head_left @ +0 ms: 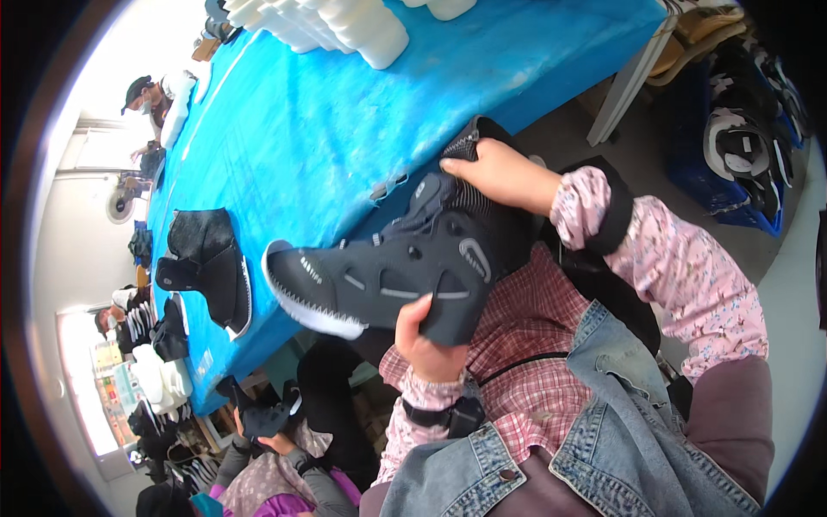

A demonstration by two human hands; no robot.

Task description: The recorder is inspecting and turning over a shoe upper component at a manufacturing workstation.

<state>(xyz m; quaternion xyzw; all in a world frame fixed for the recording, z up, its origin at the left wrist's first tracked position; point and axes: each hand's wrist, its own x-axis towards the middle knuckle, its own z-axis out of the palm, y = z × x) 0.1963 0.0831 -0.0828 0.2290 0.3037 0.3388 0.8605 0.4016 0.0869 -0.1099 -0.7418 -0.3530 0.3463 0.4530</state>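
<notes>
A dark grey boot upper (405, 271) is held tilted on its side above my lap, near the edge of the blue table. Its toe points left, with zigzag stitching and a white rim along the bottom. My left hand (431, 345) grips the heel end from below, thumb lying on the side. Around the ribbed collar (469, 194) at the top, my right hand (508, 177) is closed, thumb over the edge. The fingers behind the upper are hidden. Another dark boot upper (220, 284) lies on the table to the left.
White moulded forms (345, 26) stand on the blue-covered table (301, 164). A blue crate (711, 194) with dark and white shoe parts sits at right on the floor. Lower left, a co-worker's hands (276, 443) hold a dark piece; another person (153, 102) is at the far left.
</notes>
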